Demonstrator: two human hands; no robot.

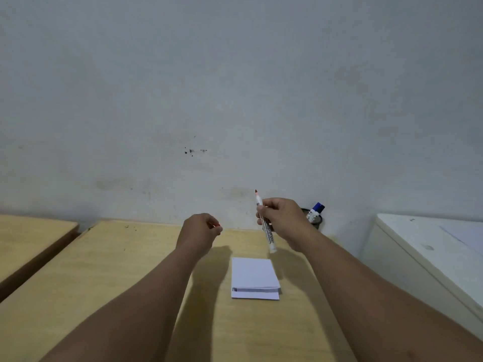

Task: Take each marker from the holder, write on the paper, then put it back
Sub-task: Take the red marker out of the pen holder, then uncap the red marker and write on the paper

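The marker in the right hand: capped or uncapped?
Uncapped. The marker in the right hand shows a bare reddish tip pointing up; the left hand appears to pinch something small and red, likely the cap.

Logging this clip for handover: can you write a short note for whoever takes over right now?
Right hand: shut on the red marker, uncapped, tip up, above the table.
Left hand: fingers curled shut, a bit of red showing, likely the cap.
Paper: flat on the table below the hands, no fresh writing visible.
Holder: against the wall, blue marker inside.
Done: red marker out and uncapped.
Left: write, recap, return it; then the blue one.
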